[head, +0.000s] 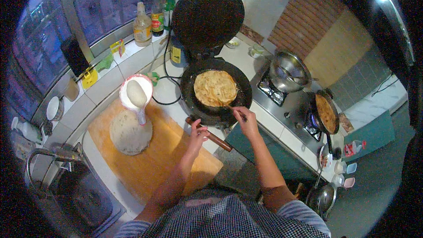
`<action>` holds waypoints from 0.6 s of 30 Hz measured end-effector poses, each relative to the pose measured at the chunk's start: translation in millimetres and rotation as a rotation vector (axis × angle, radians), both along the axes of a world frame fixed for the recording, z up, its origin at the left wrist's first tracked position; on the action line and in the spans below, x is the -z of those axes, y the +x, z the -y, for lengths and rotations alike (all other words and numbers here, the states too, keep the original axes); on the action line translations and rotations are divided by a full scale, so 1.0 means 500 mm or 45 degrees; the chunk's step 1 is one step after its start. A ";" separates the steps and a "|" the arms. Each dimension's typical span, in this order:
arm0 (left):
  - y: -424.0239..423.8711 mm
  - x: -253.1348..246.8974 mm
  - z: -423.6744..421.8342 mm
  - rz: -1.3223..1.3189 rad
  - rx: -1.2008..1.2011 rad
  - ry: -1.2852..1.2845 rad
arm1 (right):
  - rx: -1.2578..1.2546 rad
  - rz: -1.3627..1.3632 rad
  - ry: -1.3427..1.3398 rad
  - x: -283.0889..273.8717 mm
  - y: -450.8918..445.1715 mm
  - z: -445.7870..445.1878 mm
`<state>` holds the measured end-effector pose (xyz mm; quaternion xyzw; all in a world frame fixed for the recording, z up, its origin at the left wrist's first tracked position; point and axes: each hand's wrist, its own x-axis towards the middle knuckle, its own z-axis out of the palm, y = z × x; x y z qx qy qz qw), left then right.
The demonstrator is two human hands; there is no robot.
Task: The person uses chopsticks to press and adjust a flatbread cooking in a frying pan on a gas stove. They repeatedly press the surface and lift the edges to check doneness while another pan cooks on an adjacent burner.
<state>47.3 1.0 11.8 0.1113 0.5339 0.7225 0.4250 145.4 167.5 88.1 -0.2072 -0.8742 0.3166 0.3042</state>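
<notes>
A browned round flatbread (215, 88) lies in the black lower plate (195, 112) of an electric griddle. The griddle's lid (208, 16) stands raised behind it. My right hand (245, 120) grips a thin utensil (228, 106), and the utensil's tip meets the flatbread's near edge. Its far end is too small to make out. In front of the griddle, my left hand (198, 135) is over a wooden rolling pin (219, 142) with its fingers apart; whether it touches the pin I cannot tell. A rolled-out dough round (129, 135) rests on the wooden board (178, 152) to the left.
A white bowl (124, 96) of flour with a scoop overlaps the dough's far edge. On the right, a gas stove (287, 112) carries a steel pot (289, 72) and a frying pan (325, 112) over a blue flame. The sink (82, 195) is at lower left. Bottles (142, 26) line the sill.
</notes>
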 end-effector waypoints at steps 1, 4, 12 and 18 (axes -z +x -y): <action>0.001 -0.002 0.000 -0.011 0.000 -0.001 | 0.028 -0.029 -0.085 0.003 0.004 -0.002; 0.002 -0.012 0.005 -0.076 0.031 -0.055 | 0.119 -0.185 -0.408 -0.011 0.012 0.009; -0.002 -0.014 0.001 -0.043 0.020 -0.065 | 0.129 -0.139 -0.374 0.030 0.028 -0.024; -0.002 -0.019 0.003 0.002 0.019 -0.049 | 0.157 -0.286 -0.566 -0.015 0.025 -0.010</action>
